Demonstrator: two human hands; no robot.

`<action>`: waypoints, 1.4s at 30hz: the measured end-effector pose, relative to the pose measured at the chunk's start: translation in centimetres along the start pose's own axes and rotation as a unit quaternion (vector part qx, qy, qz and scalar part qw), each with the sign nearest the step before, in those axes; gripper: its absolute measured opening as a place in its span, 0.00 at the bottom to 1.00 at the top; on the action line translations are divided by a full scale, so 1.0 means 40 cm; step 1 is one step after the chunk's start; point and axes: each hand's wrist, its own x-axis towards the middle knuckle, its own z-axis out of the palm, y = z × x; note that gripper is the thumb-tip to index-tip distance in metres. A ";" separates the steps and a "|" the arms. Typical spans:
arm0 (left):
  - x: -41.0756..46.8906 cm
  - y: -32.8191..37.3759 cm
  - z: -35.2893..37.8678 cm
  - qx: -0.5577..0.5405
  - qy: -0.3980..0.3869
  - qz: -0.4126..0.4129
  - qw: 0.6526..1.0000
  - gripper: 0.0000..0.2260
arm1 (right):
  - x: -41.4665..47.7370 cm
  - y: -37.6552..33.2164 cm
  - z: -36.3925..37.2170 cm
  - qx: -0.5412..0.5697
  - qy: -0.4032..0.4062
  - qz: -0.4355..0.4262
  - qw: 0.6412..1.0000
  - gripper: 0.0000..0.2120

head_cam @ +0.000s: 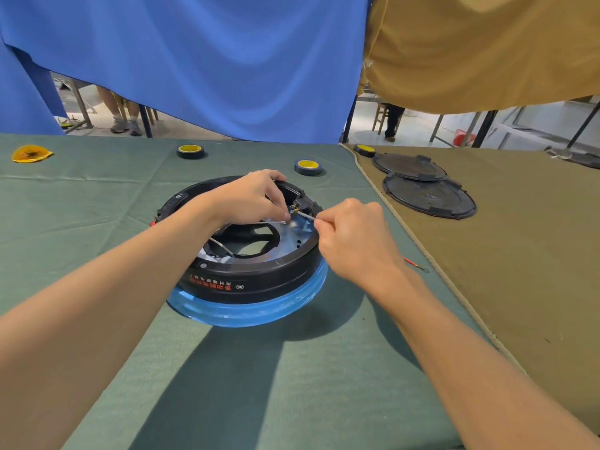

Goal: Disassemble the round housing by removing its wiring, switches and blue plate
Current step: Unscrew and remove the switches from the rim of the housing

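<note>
Round black plastic housing (246, 277), open side up, sits on its blue plate (246, 311) at mid-table on green cloth (97, 222); both hands at its far rim.

Left to right: yellow crumpled scrap (31, 153); black tape roll with yellow core (190, 152); left hand (250, 198) reaching into the housing, fingers curled, pinching at the brass terminals of the small black switch (302, 203); thin white wire (306, 215) running from that switch, pinched in the fisted right hand (354, 235); loose red lead (414, 264); two flat black round covers (428, 196) on tan cloth.
</note>
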 end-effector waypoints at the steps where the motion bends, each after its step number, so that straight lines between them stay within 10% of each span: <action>1: 0.001 -0.002 0.000 -0.001 0.001 0.002 1.000 0.07 | 0.002 0.004 -0.002 0.003 0.001 -0.003 1.000 0.23; 32: -0.005 0.012 -0.008 0.002 -0.007 -0.003 1.000 0.11 | 0.020 0.027 -0.012 0.131 -0.014 0.076 0.988 0.17; 38: -0.008 0.015 -0.010 0.003 -0.005 -0.005 1.000 0.10 | 0.033 0.030 -0.030 0.347 -0.073 0.225 0.908 0.08; 42: -0.006 0.012 -0.008 0.006 -0.004 -0.005 1.000 0.09 | 0.031 0.004 -0.011 0.131 -0.027 0.113 0.985 0.13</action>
